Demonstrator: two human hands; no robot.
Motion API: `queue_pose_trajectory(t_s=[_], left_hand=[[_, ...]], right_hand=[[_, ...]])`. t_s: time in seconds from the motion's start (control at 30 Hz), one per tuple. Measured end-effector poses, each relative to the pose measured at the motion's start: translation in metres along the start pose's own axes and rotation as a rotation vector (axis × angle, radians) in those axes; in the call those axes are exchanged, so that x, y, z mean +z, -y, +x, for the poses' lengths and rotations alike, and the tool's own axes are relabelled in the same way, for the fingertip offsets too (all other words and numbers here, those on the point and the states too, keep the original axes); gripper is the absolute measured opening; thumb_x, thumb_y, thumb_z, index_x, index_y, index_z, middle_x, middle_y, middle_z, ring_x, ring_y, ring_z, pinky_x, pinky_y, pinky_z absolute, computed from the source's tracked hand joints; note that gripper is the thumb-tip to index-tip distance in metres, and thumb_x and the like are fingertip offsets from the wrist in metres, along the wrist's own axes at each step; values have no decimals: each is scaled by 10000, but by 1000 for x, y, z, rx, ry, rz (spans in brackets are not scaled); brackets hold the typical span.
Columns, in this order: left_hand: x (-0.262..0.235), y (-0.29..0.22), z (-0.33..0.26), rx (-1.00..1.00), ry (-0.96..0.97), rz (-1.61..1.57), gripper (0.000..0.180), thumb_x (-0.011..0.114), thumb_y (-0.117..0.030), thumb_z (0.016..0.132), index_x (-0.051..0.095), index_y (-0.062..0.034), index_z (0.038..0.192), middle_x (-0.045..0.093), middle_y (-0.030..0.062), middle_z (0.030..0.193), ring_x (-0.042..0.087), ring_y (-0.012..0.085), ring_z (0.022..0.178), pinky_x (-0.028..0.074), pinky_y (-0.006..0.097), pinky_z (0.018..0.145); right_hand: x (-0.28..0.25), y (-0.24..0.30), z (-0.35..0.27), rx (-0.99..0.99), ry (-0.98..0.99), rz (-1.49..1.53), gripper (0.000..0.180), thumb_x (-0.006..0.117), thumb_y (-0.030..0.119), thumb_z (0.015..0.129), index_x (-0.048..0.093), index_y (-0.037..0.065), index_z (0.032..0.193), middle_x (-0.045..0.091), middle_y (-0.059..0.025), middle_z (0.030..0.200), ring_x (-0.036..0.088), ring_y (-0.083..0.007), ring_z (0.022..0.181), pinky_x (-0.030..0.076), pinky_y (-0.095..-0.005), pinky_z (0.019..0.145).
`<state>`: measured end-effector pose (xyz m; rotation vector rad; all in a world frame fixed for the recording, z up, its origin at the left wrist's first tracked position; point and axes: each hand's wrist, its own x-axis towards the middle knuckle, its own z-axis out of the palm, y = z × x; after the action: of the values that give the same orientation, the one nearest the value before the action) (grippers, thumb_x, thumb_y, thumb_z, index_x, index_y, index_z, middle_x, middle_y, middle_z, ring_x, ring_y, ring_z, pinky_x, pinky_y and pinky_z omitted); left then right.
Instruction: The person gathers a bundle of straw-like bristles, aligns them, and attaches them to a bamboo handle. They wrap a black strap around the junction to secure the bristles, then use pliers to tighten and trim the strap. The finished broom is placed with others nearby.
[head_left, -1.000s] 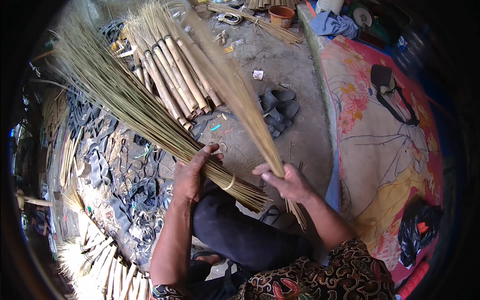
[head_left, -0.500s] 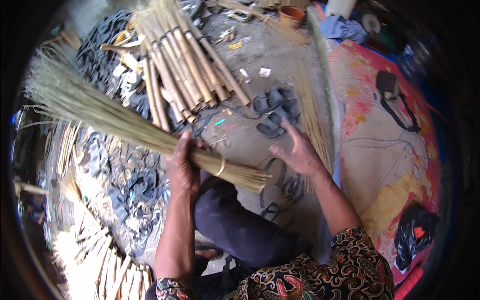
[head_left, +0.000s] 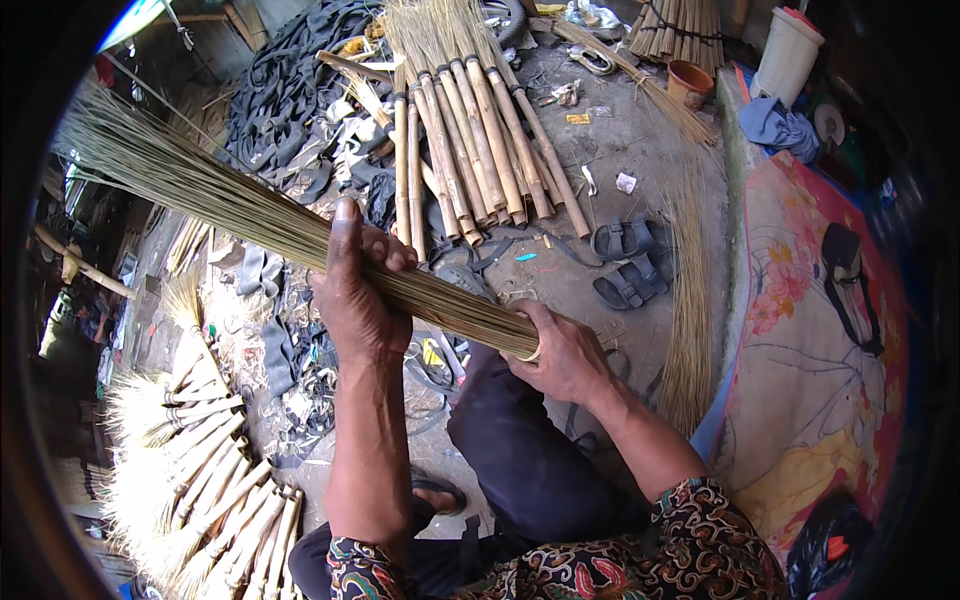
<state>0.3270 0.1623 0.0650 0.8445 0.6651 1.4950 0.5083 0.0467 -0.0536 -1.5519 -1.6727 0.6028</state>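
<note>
A long bundle of thin greenish-tan straw stalks [head_left: 230, 205] slants across in front of me, its feathery end spread out at the far left. My left hand [head_left: 362, 290] holds it near the middle, fingers round the stalks and thumb pointing up. At the lower right, my right hand [head_left: 562, 352] is closed on the bundle's blunt end. That hand covers most of the cut ends, and a pale band shows only as a sliver beside its fingers. My dark-trousered knee [head_left: 510, 420] is beneath the bundle.
Bamboo-handled brooms [head_left: 480, 150] lie ahead, more brooms [head_left: 215, 490] fan out at lower left. Black rubber strips [head_left: 290, 100] are heaped at far left. Sandals [head_left: 630, 265] and loose straw [head_left: 688, 320] lie right of my hands, beside a floral mat [head_left: 800, 400]. A brown pot [head_left: 690, 83] stands beyond.
My right hand, open and apart from the bundle before, has come down and closed on its blunt end. My left hand still holds the stalks. The whole view has shifted.
</note>
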Motion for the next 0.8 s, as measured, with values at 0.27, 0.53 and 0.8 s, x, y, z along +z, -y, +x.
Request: queue_pose_trajectory(t_s=[0.27, 0.53, 0.8], left_hand=[[42, 7, -34, 113, 219, 23, 461, 694, -501, 1009, 476, -125, 855, 411, -13, 668, 476, 137, 588, 455, 333, 599], [30, -9, -29, 235, 679, 410, 799, 835, -237, 844, 452, 24, 1495, 541, 165, 1470, 499, 273, 1412, 359, 423, 1206], [-1, 7, -20, 313, 505, 1309, 493, 814, -250, 781, 615, -65, 1192, 726, 233, 1026, 706, 438, 953, 569, 492, 843]], right_hand=[[-15, 43, 20, -239, -233, 70, 531, 813, 137, 842, 554, 43, 1295, 729, -242, 1104, 722, -445, 1009, 592, -484, 846], [-42, 74, 79, -295, -640, 420, 351, 799, 159, 907, 617, -1, 1161, 709, -106, 965, 722, -217, 913, 573, -365, 811], [-40, 123, 96, -352, -496, 1152, 256, 718, 164, 991, 598, 12, 1158, 665, -50, 846, 666, -118, 776, 550, -295, 739]])
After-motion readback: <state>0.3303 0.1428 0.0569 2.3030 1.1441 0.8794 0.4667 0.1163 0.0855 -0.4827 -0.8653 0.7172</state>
